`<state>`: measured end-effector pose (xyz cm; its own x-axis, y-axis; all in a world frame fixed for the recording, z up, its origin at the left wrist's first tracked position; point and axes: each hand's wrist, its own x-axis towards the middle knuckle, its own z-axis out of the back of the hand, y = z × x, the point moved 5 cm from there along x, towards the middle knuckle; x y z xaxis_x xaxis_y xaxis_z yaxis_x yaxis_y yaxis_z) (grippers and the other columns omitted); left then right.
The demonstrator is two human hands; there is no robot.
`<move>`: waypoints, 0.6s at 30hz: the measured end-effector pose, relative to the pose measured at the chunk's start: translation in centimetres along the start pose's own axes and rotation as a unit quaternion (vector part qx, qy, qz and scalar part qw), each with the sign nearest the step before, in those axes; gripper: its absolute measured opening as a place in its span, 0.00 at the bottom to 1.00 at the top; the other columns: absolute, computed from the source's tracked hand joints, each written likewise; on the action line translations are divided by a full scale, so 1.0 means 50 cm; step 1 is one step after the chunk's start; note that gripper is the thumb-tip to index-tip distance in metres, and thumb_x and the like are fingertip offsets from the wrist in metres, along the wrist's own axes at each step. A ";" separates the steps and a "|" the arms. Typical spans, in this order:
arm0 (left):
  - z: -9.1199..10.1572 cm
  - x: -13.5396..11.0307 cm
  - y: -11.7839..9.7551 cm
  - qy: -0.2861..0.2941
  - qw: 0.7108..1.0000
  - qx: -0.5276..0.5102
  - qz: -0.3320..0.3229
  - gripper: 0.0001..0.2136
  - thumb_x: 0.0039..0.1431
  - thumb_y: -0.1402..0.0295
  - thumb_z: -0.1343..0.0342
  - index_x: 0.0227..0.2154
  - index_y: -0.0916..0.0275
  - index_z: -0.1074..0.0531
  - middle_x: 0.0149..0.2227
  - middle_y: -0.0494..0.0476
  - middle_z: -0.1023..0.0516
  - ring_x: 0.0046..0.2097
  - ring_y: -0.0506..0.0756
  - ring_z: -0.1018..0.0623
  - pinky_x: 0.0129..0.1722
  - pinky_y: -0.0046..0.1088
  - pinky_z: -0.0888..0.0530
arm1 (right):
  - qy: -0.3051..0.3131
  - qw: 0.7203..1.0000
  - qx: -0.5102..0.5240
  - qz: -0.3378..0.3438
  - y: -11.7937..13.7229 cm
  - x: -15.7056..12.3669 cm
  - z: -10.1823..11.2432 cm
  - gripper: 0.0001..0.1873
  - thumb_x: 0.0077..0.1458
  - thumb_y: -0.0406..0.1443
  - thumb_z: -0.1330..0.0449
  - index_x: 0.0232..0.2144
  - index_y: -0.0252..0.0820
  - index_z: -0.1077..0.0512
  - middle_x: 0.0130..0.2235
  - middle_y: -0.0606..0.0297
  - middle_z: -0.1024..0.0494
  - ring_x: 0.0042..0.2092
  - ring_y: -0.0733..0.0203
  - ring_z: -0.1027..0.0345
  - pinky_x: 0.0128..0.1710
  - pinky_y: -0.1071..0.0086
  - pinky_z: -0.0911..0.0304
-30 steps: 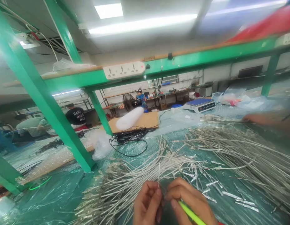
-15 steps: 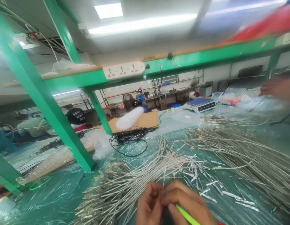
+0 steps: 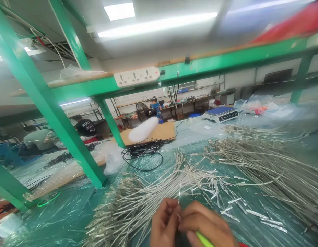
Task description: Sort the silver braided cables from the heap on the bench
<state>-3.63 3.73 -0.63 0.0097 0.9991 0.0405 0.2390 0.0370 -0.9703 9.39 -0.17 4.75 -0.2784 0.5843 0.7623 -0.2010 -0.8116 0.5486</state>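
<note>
left hand upright, pinching silvery cable; right hand slanted inward, curled round yellow-green tool.

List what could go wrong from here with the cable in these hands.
The thin silver cable could slip from the left hand and get lost in the similar cable bundle close by.

The yellow-green tool in the right hand might catch the left hand, since the two work so close together.

The loose silvery strips beside the bundle might get swept into it.
</note>
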 end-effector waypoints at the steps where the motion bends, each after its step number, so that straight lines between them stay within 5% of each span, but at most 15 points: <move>1: -0.002 -0.001 -0.003 0.005 1.000 0.001 0.007 0.20 0.45 0.51 0.34 0.28 0.63 0.29 0.19 0.44 0.35 0.20 0.45 0.40 0.19 0.19 0.43 | -0.008 1.000 -0.005 -0.007 -0.001 0.002 0.006 0.08 0.56 0.28 0.44 0.37 0.43 0.28 0.33 0.60 0.24 0.33 0.60 0.27 0.31 0.70 0.32; 5: -0.010 -0.004 -0.021 0.028 0.999 0.023 0.009 0.17 0.49 0.53 0.36 0.28 0.63 0.30 0.17 0.40 0.41 0.16 0.42 0.46 0.15 0.18 0.52 | -0.069 0.997 -0.011 -0.026 -0.008 0.006 0.023 0.09 0.53 0.27 0.46 0.33 0.42 0.29 0.30 0.61 0.27 0.28 0.62 0.31 0.28 0.70 0.35; 18: -0.031 -0.012 0.006 0.027 0.999 0.018 0.005 0.21 0.43 0.50 0.34 0.22 0.62 0.33 0.19 0.45 0.37 0.22 0.46 0.42 0.22 0.21 0.44 | -0.141 0.989 -0.020 -0.031 -0.026 -0.001 0.016 0.10 0.59 0.30 0.48 0.36 0.43 0.28 0.32 0.60 0.26 0.31 0.61 0.29 0.31 0.70 0.33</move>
<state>-2.05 3.11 -0.58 0.0645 0.9970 0.0421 0.2035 0.0281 -0.9787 10.40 0.85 4.25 0.0079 0.6043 0.7967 -0.2479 -0.7707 0.5870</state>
